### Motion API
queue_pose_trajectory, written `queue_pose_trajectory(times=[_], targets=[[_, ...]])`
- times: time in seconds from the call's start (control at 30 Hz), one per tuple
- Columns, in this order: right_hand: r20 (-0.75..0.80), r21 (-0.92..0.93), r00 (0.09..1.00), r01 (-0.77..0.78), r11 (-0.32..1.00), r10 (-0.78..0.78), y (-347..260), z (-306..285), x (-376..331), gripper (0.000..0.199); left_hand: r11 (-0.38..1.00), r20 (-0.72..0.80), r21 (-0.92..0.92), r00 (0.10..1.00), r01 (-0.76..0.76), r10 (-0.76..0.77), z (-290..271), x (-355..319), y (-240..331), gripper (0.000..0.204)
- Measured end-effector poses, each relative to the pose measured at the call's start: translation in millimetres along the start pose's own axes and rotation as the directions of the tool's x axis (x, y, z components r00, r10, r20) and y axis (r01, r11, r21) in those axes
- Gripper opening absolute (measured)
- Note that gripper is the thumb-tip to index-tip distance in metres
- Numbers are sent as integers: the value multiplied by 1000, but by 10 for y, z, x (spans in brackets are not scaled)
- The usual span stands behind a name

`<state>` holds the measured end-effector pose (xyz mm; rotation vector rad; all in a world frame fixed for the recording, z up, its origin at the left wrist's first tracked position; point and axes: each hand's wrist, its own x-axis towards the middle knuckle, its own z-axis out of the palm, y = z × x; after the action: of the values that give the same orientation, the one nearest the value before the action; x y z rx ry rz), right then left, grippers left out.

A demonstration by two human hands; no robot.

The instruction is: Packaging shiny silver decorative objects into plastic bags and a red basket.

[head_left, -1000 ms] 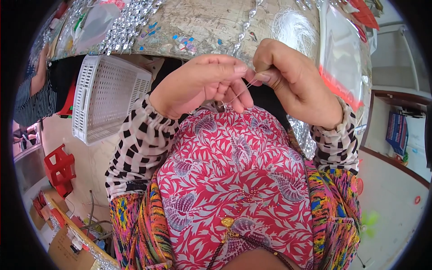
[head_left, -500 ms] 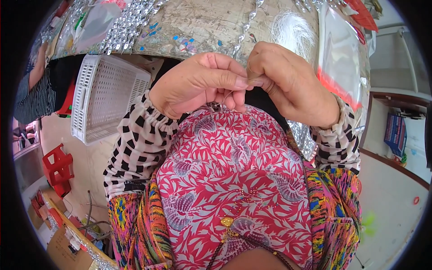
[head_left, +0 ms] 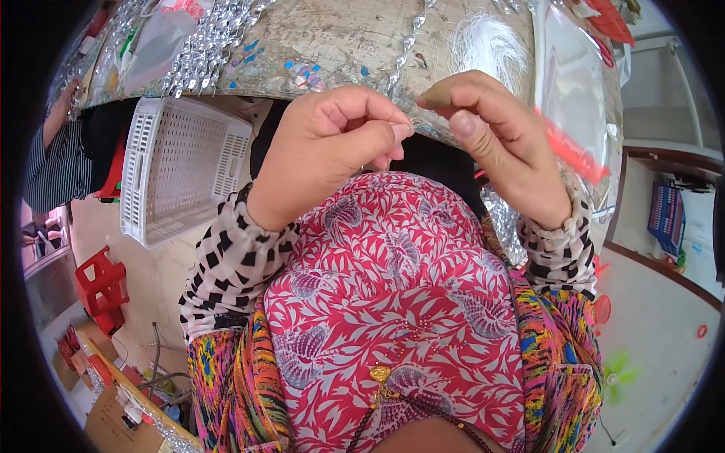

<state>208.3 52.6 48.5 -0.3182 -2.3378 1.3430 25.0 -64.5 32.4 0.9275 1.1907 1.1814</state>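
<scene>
White slatted basket point(head_left: 177, 170) hangs under the table edge point(head_left: 317, 45) at far left. My left hand point(head_left: 332, 155) has its fingertips pinched together on a silver bead strand point(head_left: 404, 57). My right hand point(head_left: 498, 143) is pinched too, just beside; I cannot tell what it grips.

Both hands meet at the table's near edge point(head_left: 332, 72), the left hand point(head_left: 332, 151) and right hand point(head_left: 498, 143) almost touching, so nothing passes between them. Just beyond the fingertips a crystal strand point(head_left: 408, 45) and loose sequins point(head_left: 302, 74) lie on the tabletop. Beyond the right hand a clear bag point(head_left: 574, 83) covers the surface. Left of the left hand a white basket point(head_left: 181, 166) fills the space under the table. Below both hands, the lap in red cloth point(head_left: 400, 302) blocks any downward way.
</scene>
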Motion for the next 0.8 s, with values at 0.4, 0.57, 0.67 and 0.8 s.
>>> queue_pose_trajectory(times=[0.4,0.57,0.67,0.8], targets=[[28,-537,960,249,806,-278,-23,95,53,16,733,-41,604,906,-313,420,106,-46,-59,10],[59,-578,959,260,773,-279,-7,142,104,14,859,-193,448,910,-250,366,113,-32,-144,11],[77,-609,959,262,748,-273,9,149,103,17,889,-209,423,935,-177,285,97,-26,-131,12],[77,-425,992,123,897,-99,91,166,63,7,901,-179,395,947,-178,266,29,6,-150,12]])
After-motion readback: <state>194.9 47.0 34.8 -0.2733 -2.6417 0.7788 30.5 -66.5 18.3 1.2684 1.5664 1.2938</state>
